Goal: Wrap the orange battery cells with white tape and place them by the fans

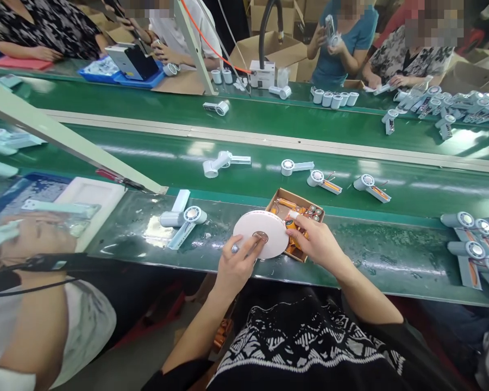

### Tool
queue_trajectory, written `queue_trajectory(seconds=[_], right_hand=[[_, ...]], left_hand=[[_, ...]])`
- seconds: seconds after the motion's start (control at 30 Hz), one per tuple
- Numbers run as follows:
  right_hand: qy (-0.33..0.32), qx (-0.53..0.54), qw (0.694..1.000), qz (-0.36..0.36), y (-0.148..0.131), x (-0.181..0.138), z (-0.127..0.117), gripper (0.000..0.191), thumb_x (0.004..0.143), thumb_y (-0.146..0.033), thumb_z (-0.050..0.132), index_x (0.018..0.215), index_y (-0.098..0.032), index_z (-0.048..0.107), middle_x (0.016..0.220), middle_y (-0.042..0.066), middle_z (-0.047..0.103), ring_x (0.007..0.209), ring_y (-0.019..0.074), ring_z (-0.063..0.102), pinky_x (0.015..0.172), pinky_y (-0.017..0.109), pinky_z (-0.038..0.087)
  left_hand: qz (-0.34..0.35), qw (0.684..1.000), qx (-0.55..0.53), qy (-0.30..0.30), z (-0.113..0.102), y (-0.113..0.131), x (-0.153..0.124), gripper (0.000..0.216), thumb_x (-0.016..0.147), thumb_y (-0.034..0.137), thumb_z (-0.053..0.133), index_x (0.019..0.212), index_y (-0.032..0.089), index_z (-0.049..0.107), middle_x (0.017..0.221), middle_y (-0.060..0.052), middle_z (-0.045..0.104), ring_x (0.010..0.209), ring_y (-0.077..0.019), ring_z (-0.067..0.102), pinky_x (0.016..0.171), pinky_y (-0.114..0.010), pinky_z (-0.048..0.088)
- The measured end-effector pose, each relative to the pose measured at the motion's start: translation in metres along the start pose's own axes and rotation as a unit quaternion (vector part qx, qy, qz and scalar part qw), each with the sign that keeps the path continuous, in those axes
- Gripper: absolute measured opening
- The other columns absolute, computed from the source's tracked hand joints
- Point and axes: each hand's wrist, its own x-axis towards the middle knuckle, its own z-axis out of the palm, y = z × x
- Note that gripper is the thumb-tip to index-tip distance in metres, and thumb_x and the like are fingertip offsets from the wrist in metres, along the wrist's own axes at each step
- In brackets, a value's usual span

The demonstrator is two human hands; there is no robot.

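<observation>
A white roll of tape (244,231), wide and flat with a brown cardboard core, is held tilted above the near edge of the bench. My left hand (238,260) grips it from the near side, with fingertips in the core. At the roll's right edge is my right hand (313,236), its thumb and fingers curled in a pinch. White material covers one of its fingertips, and what it pinches is not clear. Just behind and below that hand sits a small cardboard box (282,194) of orange battery cells (294,243) with wires, partly hidden by the roll.
Pale blue handheld fan bodies (192,214) lie left of my hands. More fan parts (367,183) sit on the green conveyor belt (155,157), and several are grouped at far right (468,250). A co-worker's arm (44,320) is close on the left; other people work across the belt.
</observation>
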Motion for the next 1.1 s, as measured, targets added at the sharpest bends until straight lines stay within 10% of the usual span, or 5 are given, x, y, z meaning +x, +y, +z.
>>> queue_trajectory(seconds=[0.33,0.63,0.73,0.87,1.1], right_hand=[[-0.058,0.302,0.948,0.087,0.04,0.003,0.002,0.046,0.079,-0.036,0.084,0.121,-0.02,0.076,0.092,0.002,0.077,0.091,0.0228,0.075,0.095,0.044,0.064],[0.315,0.559,0.761,0.096,0.009,0.001,0.069,0.063,0.073,-0.045,0.092,0.122,-0.03,0.056,0.127,0.006,0.075,0.117,0.0256,0.074,0.104,0.046,0.062],[0.336,0.553,0.757,0.086,0.006,0.007,0.079,0.062,0.075,-0.045,0.09,0.123,-0.031,0.053,0.132,0.007,0.072,0.118,0.0262,0.074,0.104,0.049,0.062],[0.352,0.543,0.762,0.014,0.027,0.04,0.021,0.051,0.078,-0.033,0.088,0.12,-0.028,0.061,0.126,0.006,0.073,0.116,0.0238,0.073,0.104,0.045,0.062],[0.499,0.499,0.705,-0.067,0.092,0.018,-0.076,0.054,0.072,-0.022,0.091,0.119,-0.03,0.065,0.127,0.001,0.073,0.114,0.0163,0.074,0.093,0.028,0.063]], left_hand=[[0.027,0.998,0.057,-0.024,-0.009,0.014,0.012,0.061,0.096,0.008,0.061,0.151,0.035,0.062,0.131,-0.001,0.075,0.102,-0.0291,0.049,0.112,-0.048,0.05],[-0.089,0.994,0.038,0.052,0.025,0.049,0.012,0.053,0.094,0.042,0.077,0.145,0.031,0.065,0.108,-0.011,0.073,0.102,-0.0334,0.049,0.107,-0.061,0.031],[-0.128,0.99,0.005,0.059,0.033,0.068,0.015,0.055,0.093,0.055,0.075,0.139,0.025,0.068,0.103,-0.013,0.068,0.105,-0.0339,0.05,0.104,-0.059,0.034],[-0.117,0.993,-0.019,0.018,0.029,0.059,0.007,0.052,0.089,0.053,0.081,0.132,0.026,0.073,0.101,-0.012,0.068,0.102,-0.0322,0.052,0.099,-0.053,0.039],[-0.297,0.949,-0.001,-0.106,0.014,-0.064,-0.05,0.052,0.078,0.037,0.083,0.127,0.024,0.074,0.119,-0.013,0.07,0.111,-0.0391,0.055,0.097,-0.061,0.046]])
